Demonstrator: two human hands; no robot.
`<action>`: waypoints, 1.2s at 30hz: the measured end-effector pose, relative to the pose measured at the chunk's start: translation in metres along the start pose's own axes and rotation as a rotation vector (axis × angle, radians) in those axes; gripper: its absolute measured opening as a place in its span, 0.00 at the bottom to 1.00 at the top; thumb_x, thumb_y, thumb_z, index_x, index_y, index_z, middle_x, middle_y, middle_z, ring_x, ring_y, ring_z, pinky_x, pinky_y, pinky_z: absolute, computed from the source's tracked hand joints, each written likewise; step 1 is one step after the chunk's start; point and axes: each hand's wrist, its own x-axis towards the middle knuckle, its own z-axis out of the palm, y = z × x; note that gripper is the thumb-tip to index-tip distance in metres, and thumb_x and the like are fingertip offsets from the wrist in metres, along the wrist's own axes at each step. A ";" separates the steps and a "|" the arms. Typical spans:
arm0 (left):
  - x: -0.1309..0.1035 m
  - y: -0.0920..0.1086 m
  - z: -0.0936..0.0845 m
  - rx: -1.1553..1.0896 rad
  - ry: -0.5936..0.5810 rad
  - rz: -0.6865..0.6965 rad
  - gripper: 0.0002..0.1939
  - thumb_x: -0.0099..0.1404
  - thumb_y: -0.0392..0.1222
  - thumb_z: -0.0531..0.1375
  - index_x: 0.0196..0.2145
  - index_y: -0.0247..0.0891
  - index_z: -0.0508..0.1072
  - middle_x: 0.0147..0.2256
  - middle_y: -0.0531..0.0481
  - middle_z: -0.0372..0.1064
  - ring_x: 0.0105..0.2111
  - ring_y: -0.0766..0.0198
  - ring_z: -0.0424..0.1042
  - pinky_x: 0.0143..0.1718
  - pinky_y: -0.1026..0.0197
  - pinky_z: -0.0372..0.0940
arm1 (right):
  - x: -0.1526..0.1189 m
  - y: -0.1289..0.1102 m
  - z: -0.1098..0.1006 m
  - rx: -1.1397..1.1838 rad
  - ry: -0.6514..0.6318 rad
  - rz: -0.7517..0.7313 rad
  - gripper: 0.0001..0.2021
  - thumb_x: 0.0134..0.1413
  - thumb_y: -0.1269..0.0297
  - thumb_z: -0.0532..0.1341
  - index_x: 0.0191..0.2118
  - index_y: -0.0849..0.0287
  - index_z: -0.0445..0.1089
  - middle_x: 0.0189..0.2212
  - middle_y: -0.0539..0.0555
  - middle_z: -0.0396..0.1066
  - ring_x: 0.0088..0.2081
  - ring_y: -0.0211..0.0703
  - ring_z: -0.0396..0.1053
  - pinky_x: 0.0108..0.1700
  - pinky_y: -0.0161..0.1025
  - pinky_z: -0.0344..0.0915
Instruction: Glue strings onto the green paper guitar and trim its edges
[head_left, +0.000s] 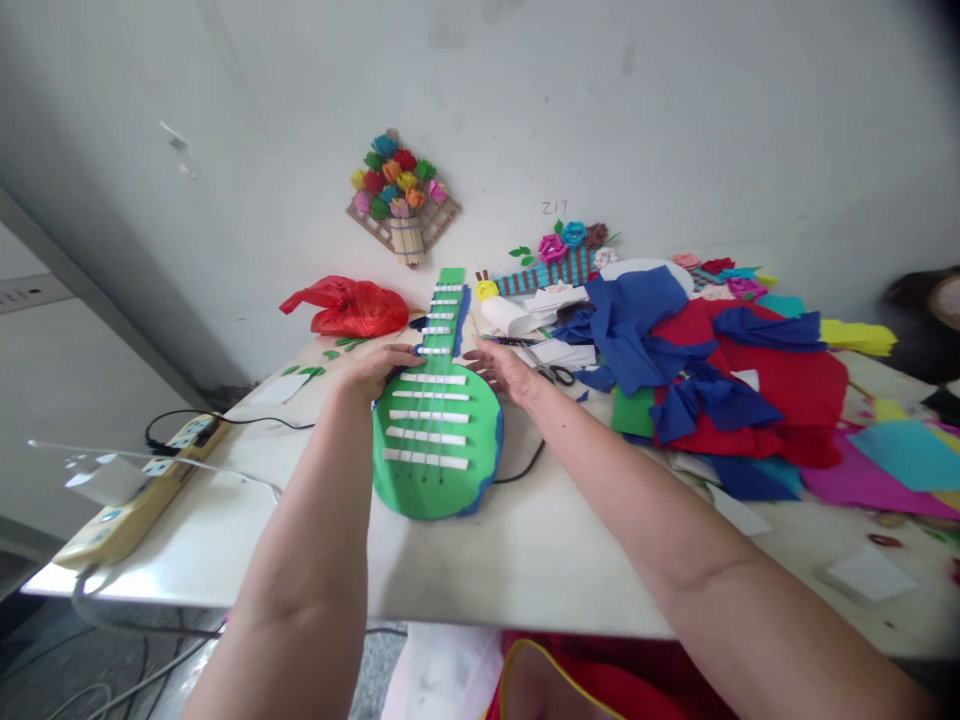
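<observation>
A green craft guitar (442,490) lies flat on the table with its neck pointing at the wall. White strips cross its neck and body, thin strings run lengthwise, and blue shows along its edge. My left hand (381,368) grips the upper left edge of the body, where it meets the neck; its thumb is hard to make out. On the other side, my right hand (501,370) has its fingers spread beside the base of the neck. Whether those fingertips touch the guitar is unclear.
Scissors (551,372) lie right of my right hand, beside crumpled blue paper (637,330) and red paper (810,380). A red plastic bag (360,308) sits at the back left. A power strip (142,495) with cables lies along the left edge. Paper flowers (397,180) hang on the wall.
</observation>
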 end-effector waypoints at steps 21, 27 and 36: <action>-0.027 -0.037 -0.010 -0.177 0.136 0.071 0.17 0.49 0.34 0.58 0.39 0.29 0.73 0.32 0.44 0.75 0.33 0.53 0.75 0.37 0.54 0.70 | -0.005 -0.001 -0.014 -0.157 -0.068 0.071 0.02 0.36 0.72 0.63 0.23 0.63 0.70 0.21 0.52 0.74 0.25 0.40 0.70 0.32 0.38 0.66; -0.026 -0.047 -0.013 -0.168 0.129 0.132 0.20 0.48 0.31 0.61 0.42 0.30 0.71 0.32 0.44 0.75 0.33 0.54 0.75 0.40 0.54 0.69 | -0.002 0.004 -0.016 -0.189 -0.090 0.021 0.05 0.35 0.70 0.65 0.20 0.63 0.68 0.19 0.49 0.71 0.23 0.37 0.67 0.29 0.34 0.63; -0.025 -0.055 -0.018 -0.160 0.126 0.175 0.23 0.47 0.31 0.62 0.43 0.32 0.70 0.32 0.45 0.76 0.32 0.54 0.75 0.40 0.53 0.70 | -0.007 -0.003 -0.012 -0.288 -0.036 -0.016 0.15 0.50 0.54 0.58 0.28 0.63 0.71 0.20 0.49 0.70 0.20 0.33 0.65 0.23 0.30 0.61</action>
